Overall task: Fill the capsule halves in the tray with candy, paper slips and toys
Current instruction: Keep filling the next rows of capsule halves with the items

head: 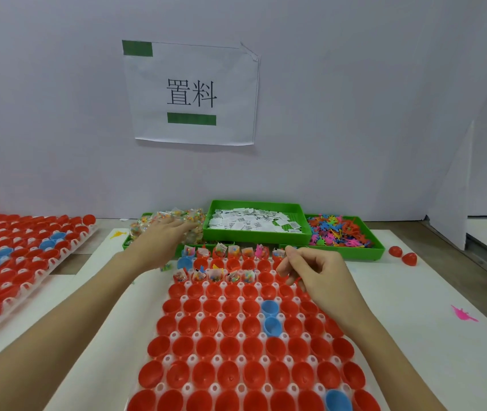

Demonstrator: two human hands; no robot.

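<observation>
Left hand (163, 232) reaches forward over the heap of candy packets (174, 221) in the leftmost green bin (126, 244), fingers extended and laid on the packets; whether any packet is gripped cannot be told. Right hand (313, 271) hangs over the far right part of the capsule tray (215, 388), fingers curled, thumb and forefinger brought together near the tray's back row — what they pinch, if anything, is too small to identify.

Capsule tray lies on the white tabletop (414, 336) directly in front of the person. It carries rows of open red capsule halves (230, 326), with a few blue capsule halves (271, 324) among them. Halves in the back row, and the left portion of the third row back, hold candy packets and slips; those nearer the person show bare interiors.

Behind the tray stand three green bins side by side: candy at left, paper slips (251, 222) in the raised middle bin (304, 237), small coloured plastic toys (337, 232) in the right bin (378, 250).

Second tray of red halves (13, 262) sits at far left, apart from the working tray. Two loose red halves (402, 255) lie right of the toy bin. One pink toy (463, 314) lies alone on the tabletop at right. A paper sign (191, 93) with printed characters hangs on the wall.
</observation>
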